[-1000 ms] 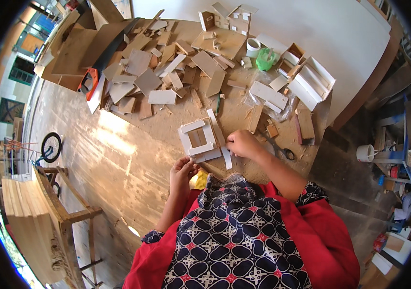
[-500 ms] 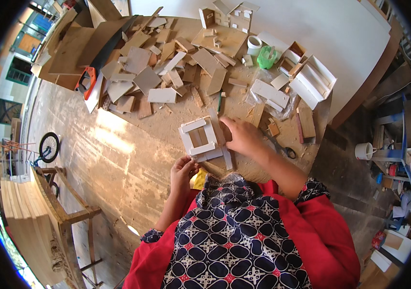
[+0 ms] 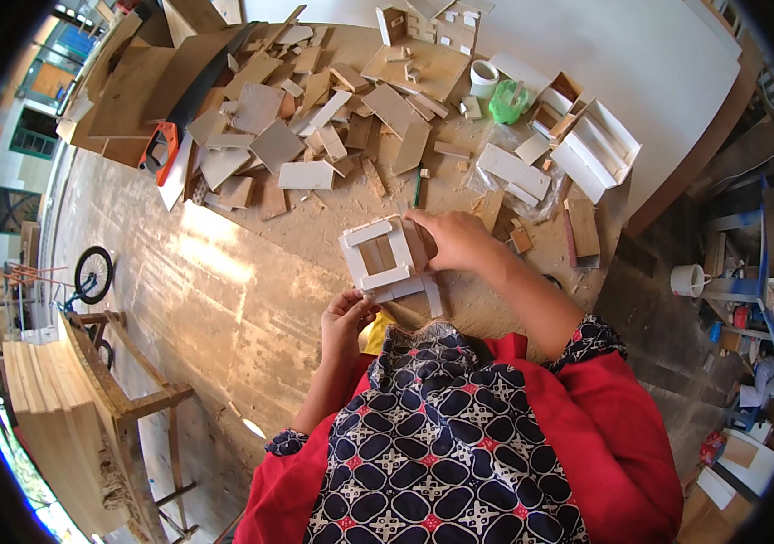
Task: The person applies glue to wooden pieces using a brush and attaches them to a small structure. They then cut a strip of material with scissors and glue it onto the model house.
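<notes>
A small white-faced wooden frame (image 3: 398, 249) with a rectangular opening lies near the front of the work surface, tilted slightly. My right hand (image 3: 455, 241) grips its right side, index finger at the top corner and thumb lower down. At the lower left corner, my left hand (image 3: 345, 319) is closed in a pinch. A tiny pale bit shows at those fingertips, too small to name. Thin pale strips (image 3: 431, 294) stick out under the frame's lower edge. Something yellow (image 3: 376, 334) shows beside my left hand.
Beyond the frame lies a heap of wood offcuts (image 3: 278, 150). An orange-handled saw (image 3: 162, 150) is at the left. Toward the back right stand a white cup (image 3: 484, 78), a green plastic bag (image 3: 507, 102) and a white open box (image 3: 597, 150). A green pencil (image 3: 418, 186) lies behind the frame.
A strip that stuck up at the frame's upper right corner no longer shows. My right hand has shifted slightly, its forearm now covering most of the scissors. My left hand keeps its pinch.
</notes>
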The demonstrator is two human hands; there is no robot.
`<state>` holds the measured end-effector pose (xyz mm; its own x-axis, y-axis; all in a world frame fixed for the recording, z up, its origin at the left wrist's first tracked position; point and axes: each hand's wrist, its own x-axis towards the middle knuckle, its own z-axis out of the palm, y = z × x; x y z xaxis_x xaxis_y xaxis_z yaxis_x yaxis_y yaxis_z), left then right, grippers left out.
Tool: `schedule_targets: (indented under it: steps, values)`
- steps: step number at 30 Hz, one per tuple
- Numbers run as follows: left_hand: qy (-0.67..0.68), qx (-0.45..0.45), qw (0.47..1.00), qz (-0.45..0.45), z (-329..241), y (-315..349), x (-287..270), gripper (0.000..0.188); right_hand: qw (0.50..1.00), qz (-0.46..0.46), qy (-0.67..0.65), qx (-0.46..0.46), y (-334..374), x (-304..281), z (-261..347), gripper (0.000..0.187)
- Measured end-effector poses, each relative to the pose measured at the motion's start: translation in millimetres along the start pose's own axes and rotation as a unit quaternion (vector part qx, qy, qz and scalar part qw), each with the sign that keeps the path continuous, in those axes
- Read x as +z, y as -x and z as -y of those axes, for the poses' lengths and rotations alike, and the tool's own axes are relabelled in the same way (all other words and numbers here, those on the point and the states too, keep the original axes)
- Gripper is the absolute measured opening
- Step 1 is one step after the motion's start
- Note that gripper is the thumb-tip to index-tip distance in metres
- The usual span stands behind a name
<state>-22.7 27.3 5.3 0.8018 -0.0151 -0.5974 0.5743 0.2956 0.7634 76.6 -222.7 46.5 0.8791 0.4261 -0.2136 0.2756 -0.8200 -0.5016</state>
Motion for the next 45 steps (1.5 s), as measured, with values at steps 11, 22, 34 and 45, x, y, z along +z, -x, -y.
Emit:
schedule_targets:
  steps: [11, 22, 34, 45]
  values:
    - [0.019, 0.007, 1.0, -0.018, -2, -3, 0, 0.016, 0.998, 0.017, -0.055, 0.024, -12, -3, -7, 0.106]
    - [-0.09, -0.029, 0.996, 0.002, -11, -1, 0, 0.014, 0.993, -0.092, -0.065, 0.025, -16, 4, -18, 0.073]
    - [-0.067, -0.011, 0.998, -0.009, -11, 1, 7, 0.014, 0.95, -0.192, -0.247, 0.02, -7, 15, -21, 0.029]
    - [0.002, 0.03, 0.999, -0.016, -10, -9, -1, 0.013, 0.98, -0.107, -0.107, 0.132, 52, -51, -80, 0.012]
